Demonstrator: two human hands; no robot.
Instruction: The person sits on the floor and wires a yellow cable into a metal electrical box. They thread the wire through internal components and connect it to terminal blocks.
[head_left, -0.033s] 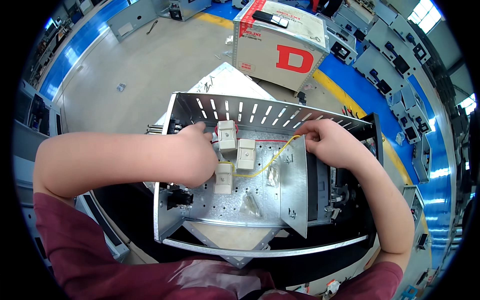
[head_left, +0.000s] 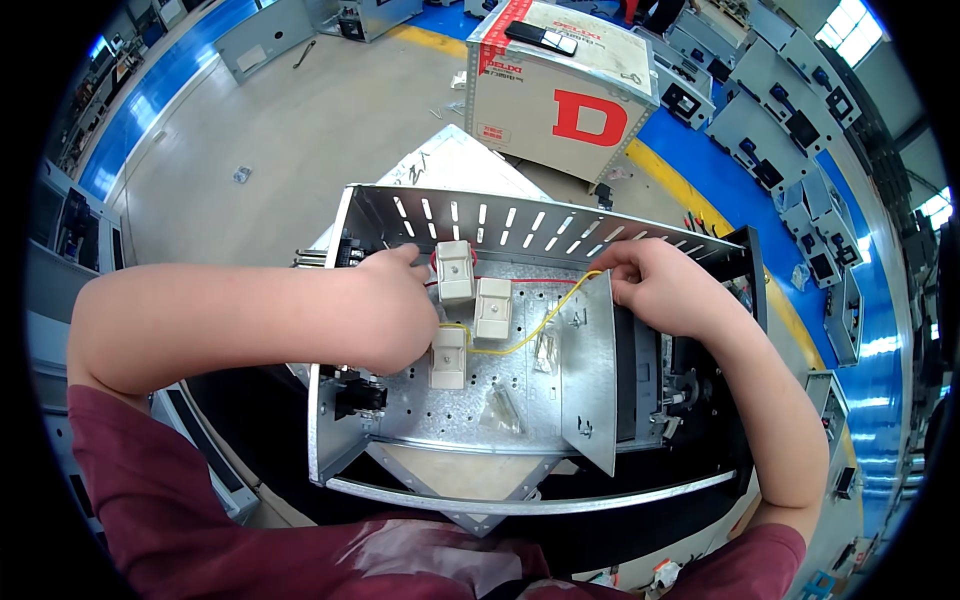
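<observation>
Yellow wire [head_left: 548, 320] is inside an open metal enclosure [head_left: 335, 440], and it goes in a curve from the blocks near the middle up to the right hand. At the far left, a black component [head_left: 357, 396] is at the lower part of the side wall, below the left forearm. Next comes the left hand [head_left: 395, 310], which is seen from its back, over the left part of the enclosure; its grip is mostly hidden, so I cannot tell if it is closed on something. To the right of this hand are three cream rectangular blocks: the lower block [head_left: 448, 358], the upper block [head_left: 455, 271] and, a little more to the right, the middle block [head_left: 493, 309]. Below them, a small clear bag [head_left: 502, 411] lies on the perforated floor of the enclosure, and another bag [head_left: 545, 352] lies near the yellow wire. A red wire [head_left: 545, 281] runs along the rear side, behind the blocks. Further right, a metal divider plate [head_left: 590, 390] crosses the enclosure. At its upper corner is the right hand [head_left: 655, 285], with the grip of thumb and finger pinched on the end of the yellow wire. Below this hand, a dark mechanism [head_left: 685, 390] occupies the right section.
</observation>
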